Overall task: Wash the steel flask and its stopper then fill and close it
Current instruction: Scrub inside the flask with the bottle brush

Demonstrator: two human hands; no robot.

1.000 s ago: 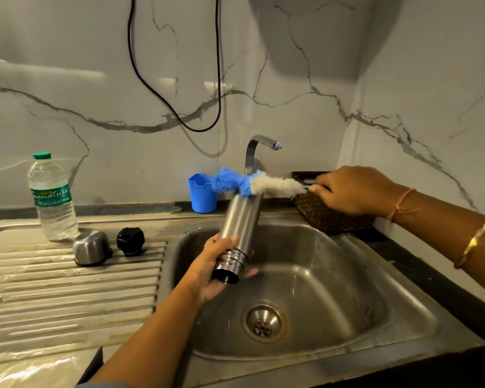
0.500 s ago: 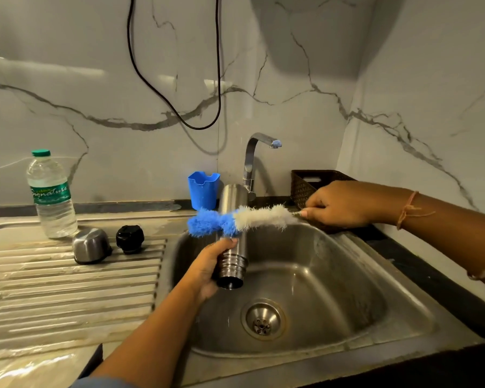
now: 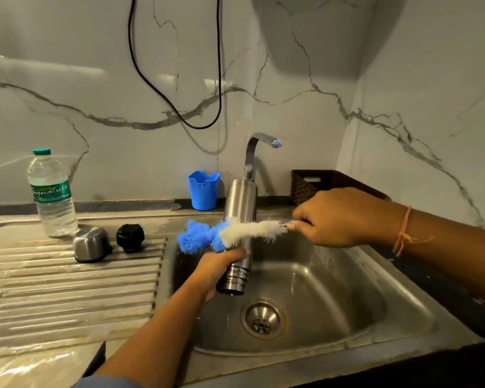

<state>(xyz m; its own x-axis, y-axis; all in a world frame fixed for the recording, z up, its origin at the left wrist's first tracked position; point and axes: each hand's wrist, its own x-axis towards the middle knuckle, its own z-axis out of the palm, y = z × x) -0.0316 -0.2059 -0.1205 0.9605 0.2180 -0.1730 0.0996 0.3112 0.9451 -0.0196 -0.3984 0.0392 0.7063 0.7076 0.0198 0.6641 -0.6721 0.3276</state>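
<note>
My left hand [image 3: 217,268] grips the steel flask [image 3: 240,204] near its threaded mouth, holding it upside down over the sink basin [image 3: 347,298], mouth pointing at the drain. My right hand [image 3: 339,217] pinches the wire handle of a bottle brush [image 3: 235,233] with white and blue bristles, which lies crosswise against the flask's outer wall. The black stopper [image 3: 130,237] and the steel cup lid [image 3: 91,243] sit on the ribbed drainboard [image 3: 67,287] to the left.
A plastic water bottle [image 3: 52,194] with a green cap stands at the drainboard's back left. A blue plastic holder [image 3: 204,189] and the tap [image 3: 259,148] stand behind the basin. A dark woven basket [image 3: 319,182] sits in the right corner. A black cable hangs on the wall.
The brush moved from the flask's base down along its side towards my left hand. The flask swung from a tilt to nearly vertical, mouth down.
</note>
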